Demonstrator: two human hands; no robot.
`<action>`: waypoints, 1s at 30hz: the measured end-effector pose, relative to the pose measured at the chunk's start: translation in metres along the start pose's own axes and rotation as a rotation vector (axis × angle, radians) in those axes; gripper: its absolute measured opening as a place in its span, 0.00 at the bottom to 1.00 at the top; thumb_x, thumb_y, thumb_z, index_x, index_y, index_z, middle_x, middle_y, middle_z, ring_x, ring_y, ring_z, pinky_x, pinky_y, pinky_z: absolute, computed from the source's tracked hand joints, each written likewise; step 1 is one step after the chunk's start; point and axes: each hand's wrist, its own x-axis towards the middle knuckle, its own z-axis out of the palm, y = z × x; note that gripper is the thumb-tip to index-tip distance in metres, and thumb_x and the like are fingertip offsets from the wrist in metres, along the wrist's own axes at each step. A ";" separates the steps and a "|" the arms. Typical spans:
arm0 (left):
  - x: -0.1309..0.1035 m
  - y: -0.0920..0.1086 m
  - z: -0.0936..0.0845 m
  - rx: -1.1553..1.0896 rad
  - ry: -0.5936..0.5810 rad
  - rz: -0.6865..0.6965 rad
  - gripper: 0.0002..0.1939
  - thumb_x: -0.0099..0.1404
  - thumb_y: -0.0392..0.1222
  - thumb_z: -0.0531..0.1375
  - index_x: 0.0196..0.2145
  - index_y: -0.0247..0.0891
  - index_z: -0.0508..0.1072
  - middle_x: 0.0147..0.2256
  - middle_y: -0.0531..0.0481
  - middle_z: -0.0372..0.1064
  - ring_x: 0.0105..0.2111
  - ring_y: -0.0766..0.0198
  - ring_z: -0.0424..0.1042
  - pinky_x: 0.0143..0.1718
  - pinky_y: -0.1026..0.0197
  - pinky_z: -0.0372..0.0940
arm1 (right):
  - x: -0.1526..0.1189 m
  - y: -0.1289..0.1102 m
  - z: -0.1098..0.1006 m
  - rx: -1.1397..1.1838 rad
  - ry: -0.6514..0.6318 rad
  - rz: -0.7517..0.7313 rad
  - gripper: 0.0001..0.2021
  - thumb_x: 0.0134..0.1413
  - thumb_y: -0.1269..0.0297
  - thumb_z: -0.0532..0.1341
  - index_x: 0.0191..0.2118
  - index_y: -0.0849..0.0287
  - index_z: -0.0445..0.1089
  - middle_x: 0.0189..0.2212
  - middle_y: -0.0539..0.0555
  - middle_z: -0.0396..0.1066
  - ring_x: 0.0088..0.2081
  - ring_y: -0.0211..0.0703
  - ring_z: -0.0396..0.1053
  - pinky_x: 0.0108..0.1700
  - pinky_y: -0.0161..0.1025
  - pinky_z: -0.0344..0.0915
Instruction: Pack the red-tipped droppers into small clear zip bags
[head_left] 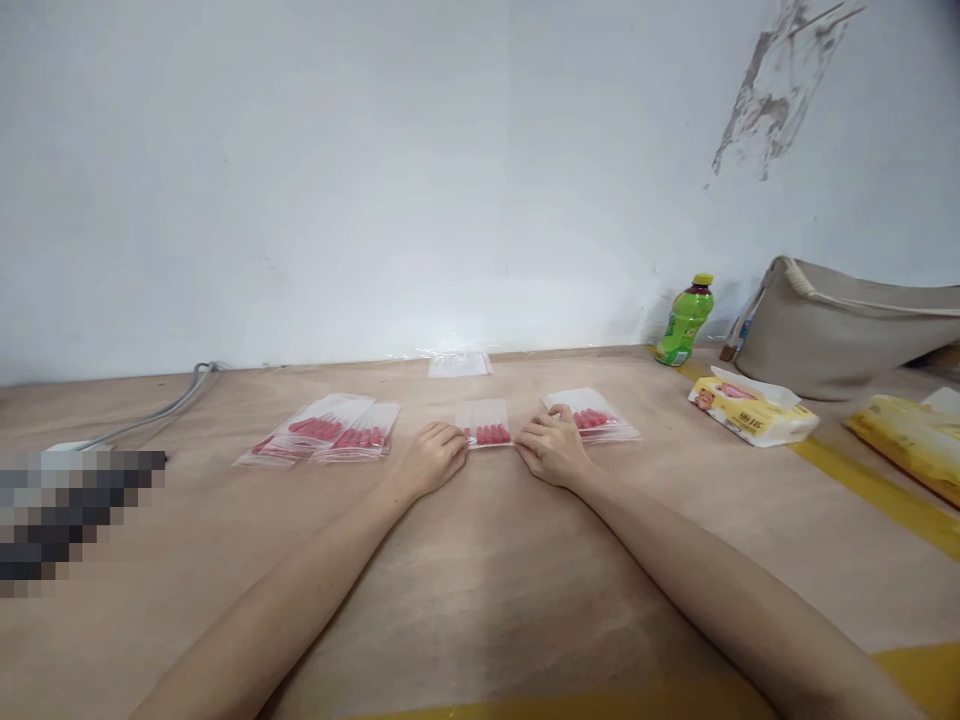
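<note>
In the middle of the table a small clear zip bag lies flat, with a row of slim red-ended pieces inside, too small to name. My left hand is closed at the bag's near left corner, fingers curled together. At the near right corner my right hand pinches the same edge. Partly behind that hand lie filled bags with similar red pieces. To the left of my left hand, several filled bags overlap in a loose pile.
Flat clear bags lie by the wall. On the right stand a green bottle with a yellow cap, a tissue pack, a grey bag and a yellow packet. A grey cable runs along the left; a blurred-out object lies below it.
</note>
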 end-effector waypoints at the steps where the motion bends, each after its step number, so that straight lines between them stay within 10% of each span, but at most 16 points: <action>1: -0.004 -0.002 -0.003 0.005 -0.003 -0.006 0.10 0.63 0.36 0.50 0.29 0.34 0.69 0.29 0.46 0.69 0.32 0.62 0.68 0.36 0.59 0.63 | 0.000 0.000 0.000 0.004 0.004 0.000 0.09 0.53 0.69 0.55 0.25 0.58 0.69 0.20 0.49 0.69 0.30 0.38 0.59 0.41 0.44 0.44; 13: -0.013 -0.003 -0.001 0.059 -0.108 -0.129 0.10 0.64 0.38 0.52 0.27 0.35 0.70 0.27 0.47 0.69 0.30 0.61 0.68 0.33 0.60 0.63 | -0.004 -0.002 -0.002 0.011 -0.016 -0.001 0.07 0.54 0.69 0.54 0.29 0.58 0.69 0.26 0.51 0.71 0.34 0.41 0.62 0.45 0.45 0.47; 22: -0.010 0.008 -0.017 -0.079 -0.155 -0.187 0.17 0.64 0.49 0.51 0.46 0.37 0.67 0.41 0.44 0.69 0.42 0.58 0.66 0.45 0.56 0.59 | -0.002 -0.008 0.006 0.118 -0.105 -0.017 0.09 0.53 0.77 0.50 0.34 0.60 0.66 0.35 0.55 0.71 0.35 0.42 0.66 0.38 0.38 0.58; 30: -0.030 -0.032 -0.035 0.361 -0.364 -0.573 0.29 0.61 0.57 0.49 0.50 0.33 0.64 0.53 0.33 0.56 0.56 0.43 0.50 0.54 0.42 0.42 | -0.006 0.025 -0.013 0.175 0.036 0.105 0.13 0.48 0.80 0.50 0.35 0.59 0.65 0.39 0.57 0.70 0.42 0.46 0.65 0.46 0.43 0.61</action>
